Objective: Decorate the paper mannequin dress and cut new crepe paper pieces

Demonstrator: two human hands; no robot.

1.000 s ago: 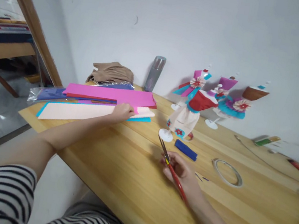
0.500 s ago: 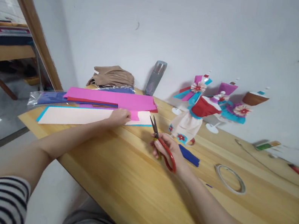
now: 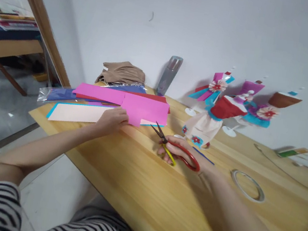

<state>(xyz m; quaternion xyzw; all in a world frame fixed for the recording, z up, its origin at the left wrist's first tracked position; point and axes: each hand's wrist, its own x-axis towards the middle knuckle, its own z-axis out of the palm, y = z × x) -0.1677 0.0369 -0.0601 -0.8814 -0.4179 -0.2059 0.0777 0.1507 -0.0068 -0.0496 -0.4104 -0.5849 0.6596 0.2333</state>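
My left hand is closed at the lower left edge of a bright pink sheet, which lies over the other coloured sheets. Beneath it a pale pink sheet with a blue border showing reaches out to the left. My right hand holds a pair of scissors with red and yellow handles. The blades are parted and point up and left, close to the pink sheet's lower right corner but apart from it. Behind my right hand stands a small dress form in a red top and pale skirt.
Several more dressed forms stand along the wall. A grey bottle and brown folded cloth are at the back. On the right lie a tape roll and a thin blue strip. The wooden table's front edge runs diagonally before me.
The bright pink sheet has been drawn out into a wide flap over the pale sheet. The scissors' blades have opened wider. The view has shifted slightly, moving the table things right.
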